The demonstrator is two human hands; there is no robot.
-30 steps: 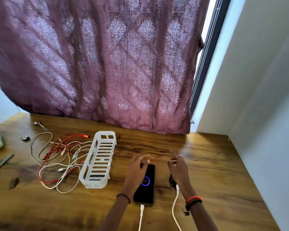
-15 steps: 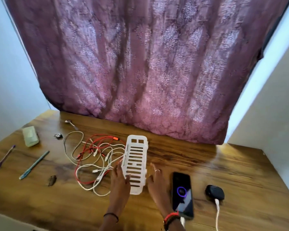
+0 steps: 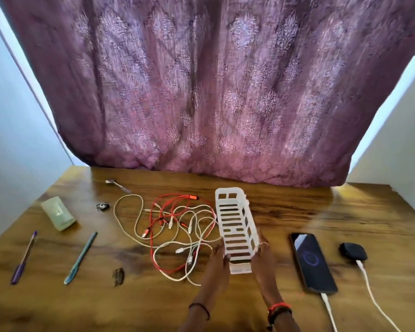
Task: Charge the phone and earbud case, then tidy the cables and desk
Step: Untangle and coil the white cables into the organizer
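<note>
- The basket [image 3: 236, 230], white and slotted, sits about mid-surface [image 3: 297, 212]. Its long axis runs from the near edge toward the far edge, and its far end leans slightly toward the left edge.
- The left hand [image 3: 217, 262] grips the left wall at the basket's near end, thumb over the rim. The right hand [image 3: 264, 257] grips the right wall opposite, so the near end is held between both hands.
- The cables [image 3: 175, 226], a loose red and white tangle, lie just left of the basket and touch its left wall. They spread toward the left edge.
- The left hand is the nearer one to the tangle, with the closest loops right beside its fingers. The right hand would have to cross over the basket to reach them.
- The phone [image 3: 313, 262] lies flat to the right of the basket, a ring glowing on its screen and a white lead [image 3: 328, 310] plugged into its near end.
- The case [image 3: 352, 251] sits further toward the right edge with its own lead [image 3: 369, 286], so charging looks done.
- Tidying seems to be just starting. The likely next move is positioning the basket, then feeding the cables in from its left.
- The loops are intertwined, so lifting one may drag the others.
</note>
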